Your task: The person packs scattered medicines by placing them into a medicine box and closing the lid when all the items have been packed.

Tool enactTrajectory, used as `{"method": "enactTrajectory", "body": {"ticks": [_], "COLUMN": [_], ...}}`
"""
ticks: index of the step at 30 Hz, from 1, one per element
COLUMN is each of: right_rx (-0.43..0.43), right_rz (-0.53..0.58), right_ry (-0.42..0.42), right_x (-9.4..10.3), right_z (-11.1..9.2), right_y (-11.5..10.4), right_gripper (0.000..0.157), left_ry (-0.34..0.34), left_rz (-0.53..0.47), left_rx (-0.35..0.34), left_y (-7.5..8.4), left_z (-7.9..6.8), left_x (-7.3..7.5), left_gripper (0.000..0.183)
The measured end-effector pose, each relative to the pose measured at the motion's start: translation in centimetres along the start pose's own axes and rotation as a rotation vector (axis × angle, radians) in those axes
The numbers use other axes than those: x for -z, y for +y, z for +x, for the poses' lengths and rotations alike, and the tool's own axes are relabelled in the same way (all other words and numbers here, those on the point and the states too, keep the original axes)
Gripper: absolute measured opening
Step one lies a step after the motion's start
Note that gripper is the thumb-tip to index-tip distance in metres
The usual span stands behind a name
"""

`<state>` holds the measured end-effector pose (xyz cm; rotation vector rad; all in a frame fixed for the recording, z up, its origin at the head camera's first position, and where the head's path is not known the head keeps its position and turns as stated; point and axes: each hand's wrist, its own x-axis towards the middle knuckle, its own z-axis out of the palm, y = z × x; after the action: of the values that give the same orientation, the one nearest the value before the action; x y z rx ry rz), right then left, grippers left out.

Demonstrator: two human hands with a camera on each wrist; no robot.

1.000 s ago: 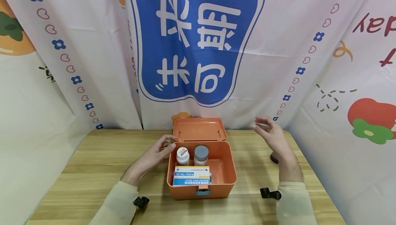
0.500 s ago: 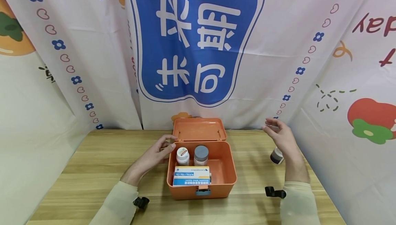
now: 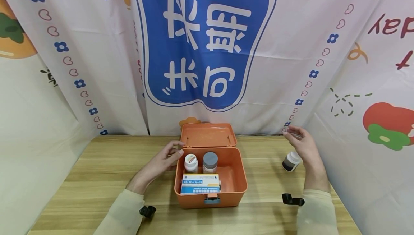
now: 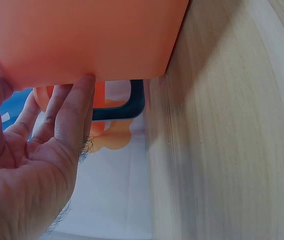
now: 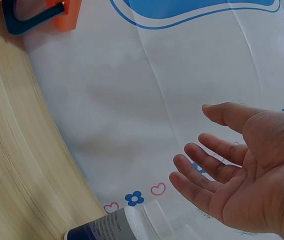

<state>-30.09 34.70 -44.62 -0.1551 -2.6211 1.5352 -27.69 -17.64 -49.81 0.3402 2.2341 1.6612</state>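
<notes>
An orange medicine box (image 3: 191,202) stands on the table with its lid (image 3: 208,133) tipped back. Inside are a white bottle (image 3: 191,163), a grey-capped jar (image 3: 210,160) and a blue-and-white carton (image 3: 199,184). My left hand (image 3: 166,157) rests at the box's back left corner; in the left wrist view its fingertips touch the orange wall (image 4: 92,40). To the right, a white-capped pill bottle (image 3: 291,161) with a dark label stands on the table. Beside and above it is my right hand (image 3: 305,147), holding nothing, fingers loosely bent in the right wrist view.
The wooden table (image 3: 113,163) meets a printed cloth backdrop (image 3: 271,84) behind the box, with cloth walls at both sides. A dark carrying handle (image 4: 132,105) sticks out at the lid side. A blue latch (image 3: 212,201) hangs at the box's front.
My right hand has moved to the right, uncovering the pill bottle that it and the forearm partly hid before. The left hand and the medicine box have stayed put.
</notes>
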Motion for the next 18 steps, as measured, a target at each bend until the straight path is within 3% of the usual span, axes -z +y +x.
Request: {"method": "enactTrajectory", "body": {"ticks": [18], "right_rx": [-0.061], "right_rz": [-0.082], "right_ry": [0.007], "right_x": [1.5], "right_z": [0.1], "right_y": [1.9], "right_gripper": [0.07], "left_ry": [0.004], "left_rz": [0.0], "left_rx": [-0.005], "left_y": [-0.2], "left_z": [0.1], "left_x": [0.0], "left_gripper": [0.048]}}
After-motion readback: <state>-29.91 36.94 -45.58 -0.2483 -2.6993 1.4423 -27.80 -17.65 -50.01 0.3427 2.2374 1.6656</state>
